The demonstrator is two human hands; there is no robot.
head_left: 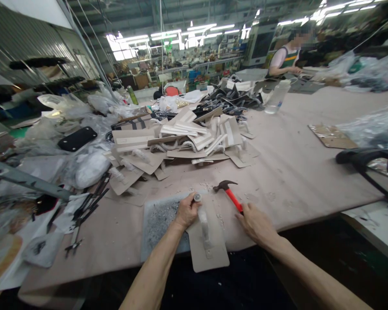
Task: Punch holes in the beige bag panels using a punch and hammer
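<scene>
My left hand (187, 211) is closed around a short round metal punch (197, 197), its flat end facing up. Below that hand lies a beige board panel (210, 258) with a plastic-wrapped strap handle (205, 228) along its middle. The panel rests partly on a worn grey slab (158, 224), and its near end overhangs the table edge. In my right hand (257, 224) is a claw hammer (233, 200) with a red handle; its dark head is to the right of the punch, apart from it. The punch's lower end is hidden.
A pile of similar panels (181, 142) covers the middle of the table (287, 172), with dark straps (229, 99) behind. Plastic bags (90, 168) and metal tools (74, 241) lie left. A clear bottle (277, 97) stands at the back; a person (284, 60) works beyond it.
</scene>
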